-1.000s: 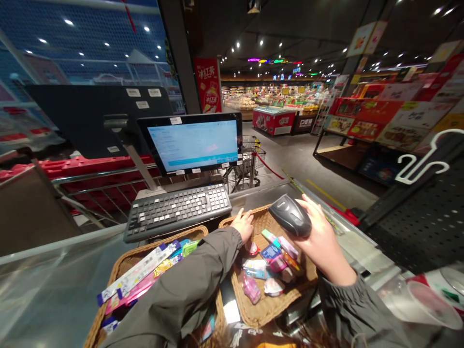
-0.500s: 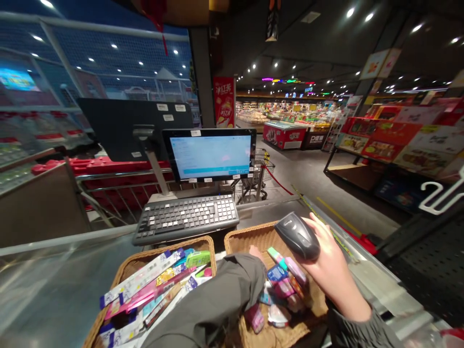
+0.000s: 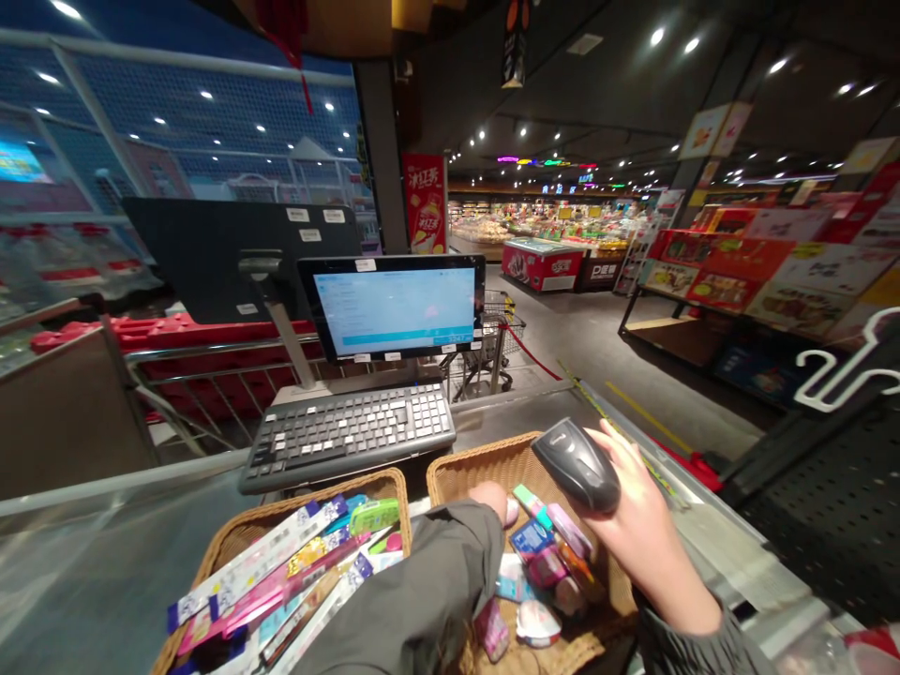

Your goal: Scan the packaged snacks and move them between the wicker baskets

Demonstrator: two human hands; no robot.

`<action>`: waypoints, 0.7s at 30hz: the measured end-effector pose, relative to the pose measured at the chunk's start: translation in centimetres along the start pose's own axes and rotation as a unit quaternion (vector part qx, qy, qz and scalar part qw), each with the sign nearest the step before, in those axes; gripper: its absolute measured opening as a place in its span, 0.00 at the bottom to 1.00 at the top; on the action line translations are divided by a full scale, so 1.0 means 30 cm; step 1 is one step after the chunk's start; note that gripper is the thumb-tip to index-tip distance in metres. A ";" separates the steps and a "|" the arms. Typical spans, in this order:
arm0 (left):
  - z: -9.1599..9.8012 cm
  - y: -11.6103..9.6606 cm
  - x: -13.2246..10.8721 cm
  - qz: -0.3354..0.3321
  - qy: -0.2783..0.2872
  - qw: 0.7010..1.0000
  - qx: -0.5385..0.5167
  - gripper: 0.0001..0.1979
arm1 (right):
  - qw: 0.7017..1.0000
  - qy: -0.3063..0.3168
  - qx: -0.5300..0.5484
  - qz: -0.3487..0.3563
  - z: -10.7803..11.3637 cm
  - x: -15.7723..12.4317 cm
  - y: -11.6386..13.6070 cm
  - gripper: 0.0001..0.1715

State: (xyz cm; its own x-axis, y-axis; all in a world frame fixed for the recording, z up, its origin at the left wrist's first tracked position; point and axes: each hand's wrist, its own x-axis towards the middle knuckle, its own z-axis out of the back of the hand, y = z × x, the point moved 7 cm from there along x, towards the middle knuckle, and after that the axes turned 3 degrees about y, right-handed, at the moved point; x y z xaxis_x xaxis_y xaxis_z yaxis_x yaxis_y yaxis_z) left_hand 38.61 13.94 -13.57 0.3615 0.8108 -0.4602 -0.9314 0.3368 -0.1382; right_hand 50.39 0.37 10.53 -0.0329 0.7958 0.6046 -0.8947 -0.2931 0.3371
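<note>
My right hand (image 3: 628,495) is wrapped round a black barcode scanner (image 3: 577,466), held above the right-hand wicker basket (image 3: 457,461). Inside that basket lie several small packaged goods, among them a blue packet (image 3: 532,539), a pink pack (image 3: 492,630) and a white-topped one (image 3: 538,622). My left hand (image 3: 490,497) reaches down into the same basket near its left side. Its fingers are hidden behind the back of the hand and the grey sleeve (image 3: 422,586). A small pale pink item (image 3: 511,512) shows right beside it; whether it is held I cannot tell.
A second wicker basket (image 3: 399,480) on the left holds long boxes and a green pack (image 3: 375,516). Behind stand a keyboard (image 3: 352,431) and a lit screen (image 3: 397,307) on the metal counter (image 3: 84,562). A white hanger (image 3: 836,375) hangs at the right.
My left hand has come up slightly, showing more of its back, and the pale pink item now shows beside it. The scanner stays in my right hand. The view has shifted slightly right.
</note>
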 end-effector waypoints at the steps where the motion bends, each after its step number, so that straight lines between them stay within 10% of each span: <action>1: 0.006 -0.004 -0.002 -0.002 -0.001 1.000 -0.003 0.18 | 1.000 -0.001 0.000 -0.003 0.001 0.000 -0.001 0.19; 14: 0.042 -0.140 -0.028 -0.179 -0.094 0.978 0.056 0.17 | 1.000 -0.009 0.007 -0.005 -0.006 -0.007 -0.033 0.19; 21: 0.009 -0.120 -0.008 -0.174 -0.028 0.980 0.092 0.10 | 1.000 -0.011 0.006 -0.013 0.010 -0.017 -0.043 0.19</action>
State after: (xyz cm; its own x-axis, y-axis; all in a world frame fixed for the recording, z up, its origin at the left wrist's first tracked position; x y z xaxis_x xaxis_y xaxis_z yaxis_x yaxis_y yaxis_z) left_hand 41.90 12.66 -12.72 0.6618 0.6556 -0.3637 -0.7302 0.6735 -0.1146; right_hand 51.69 0.17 10.01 -0.0002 0.7909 0.6119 -0.8899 -0.2793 0.3607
